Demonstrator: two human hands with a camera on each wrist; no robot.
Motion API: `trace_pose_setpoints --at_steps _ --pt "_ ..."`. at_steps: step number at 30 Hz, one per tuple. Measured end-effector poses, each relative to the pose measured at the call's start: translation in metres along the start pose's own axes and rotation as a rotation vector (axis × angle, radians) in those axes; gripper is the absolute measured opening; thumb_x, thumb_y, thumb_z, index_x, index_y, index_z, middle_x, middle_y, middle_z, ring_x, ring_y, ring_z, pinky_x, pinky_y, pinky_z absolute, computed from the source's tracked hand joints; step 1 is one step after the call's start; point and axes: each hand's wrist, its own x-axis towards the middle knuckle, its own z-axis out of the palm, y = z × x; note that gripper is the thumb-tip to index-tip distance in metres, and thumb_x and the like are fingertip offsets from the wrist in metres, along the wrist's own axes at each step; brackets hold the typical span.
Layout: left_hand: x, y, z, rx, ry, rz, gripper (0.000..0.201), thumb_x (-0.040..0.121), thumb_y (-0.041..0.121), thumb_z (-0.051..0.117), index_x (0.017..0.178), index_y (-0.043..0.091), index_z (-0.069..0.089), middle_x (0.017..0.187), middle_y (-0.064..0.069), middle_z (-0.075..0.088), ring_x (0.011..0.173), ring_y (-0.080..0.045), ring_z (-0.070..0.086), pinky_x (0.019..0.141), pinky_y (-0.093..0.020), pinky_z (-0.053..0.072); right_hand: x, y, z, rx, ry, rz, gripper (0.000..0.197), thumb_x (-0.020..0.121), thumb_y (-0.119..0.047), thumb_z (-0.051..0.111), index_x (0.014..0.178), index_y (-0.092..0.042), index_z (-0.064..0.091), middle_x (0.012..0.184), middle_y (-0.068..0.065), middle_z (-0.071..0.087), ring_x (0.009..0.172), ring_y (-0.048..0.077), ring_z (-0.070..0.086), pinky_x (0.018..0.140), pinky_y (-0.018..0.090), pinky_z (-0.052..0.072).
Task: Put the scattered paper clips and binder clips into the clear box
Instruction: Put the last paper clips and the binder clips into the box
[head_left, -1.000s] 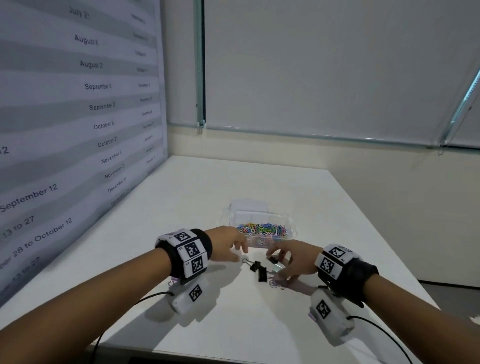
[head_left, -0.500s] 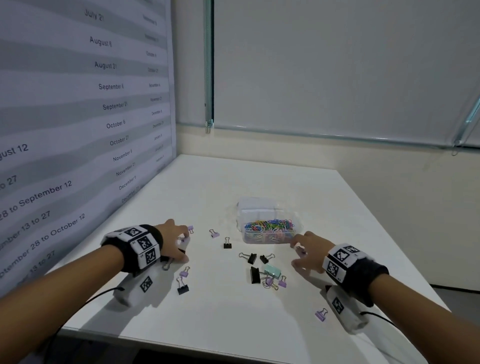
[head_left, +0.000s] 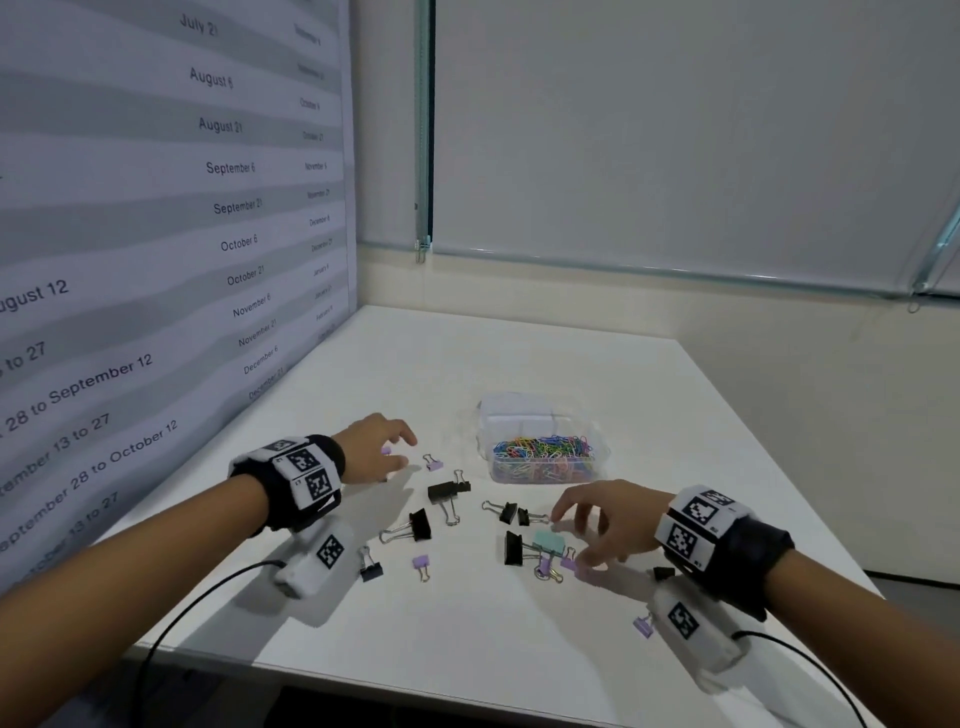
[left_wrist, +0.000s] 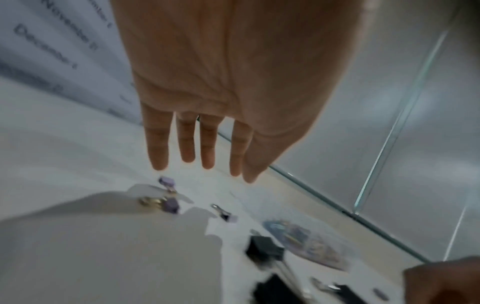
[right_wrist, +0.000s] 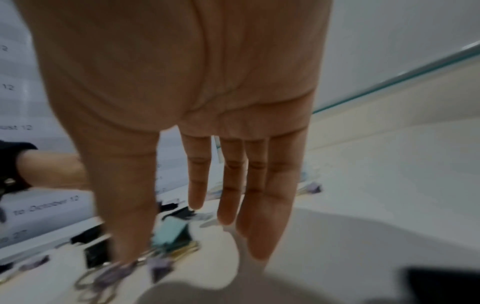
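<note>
A: A white surface is seen at lower centre; binder clips are scattered there; the clear box, right of centre, is filled with paper clips.

B: The left hand and right hand are held with fingers extended; nothing is gripped.

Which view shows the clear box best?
The head view: the clear box sits whole and sharp, holding coloured paper clips. The left wrist view gives only a blurred smear of it; in the right wrist view fingers mostly hide it.
</note>
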Motion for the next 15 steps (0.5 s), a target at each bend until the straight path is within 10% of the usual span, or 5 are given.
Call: trace_pose_setpoints --at_steps 9,15 --pt "0.001 -0.009 -0.002 0.225 -0.142 -0.056 0.079 0.087 0.04 0.061 0.149 0.018 0.017 0.156 -0.005 0.02 0.144 -0.02 0.022 0.114 -0.03 0.021 -0.035 0.039 -0.001 0.014 -0.066 0.201 0.077 0.051 -0.029 0.088 0.114 -0.046 0.047 0.1 -0.008 0.053 0.071 0.019 0.065 0.059 0.025 0.057" --pt "-0.004 -0.007 0.003 0.151 -0.281 0.026 0.099 0.069 0.045 0.078 0.147 0.019 0.022 0.145 -0.002 0.036 0.13 -0.017 0.041 0.107 -0.026 0.033 -0.031 0.041 0.007 0.019 -0.036 0.133 0.056 0.062 -0.026 0.083 0.104 -0.043 0.05 0.084 -0.011 0.054 0.066 0.009 0.059 0.058 0.015 0.047"
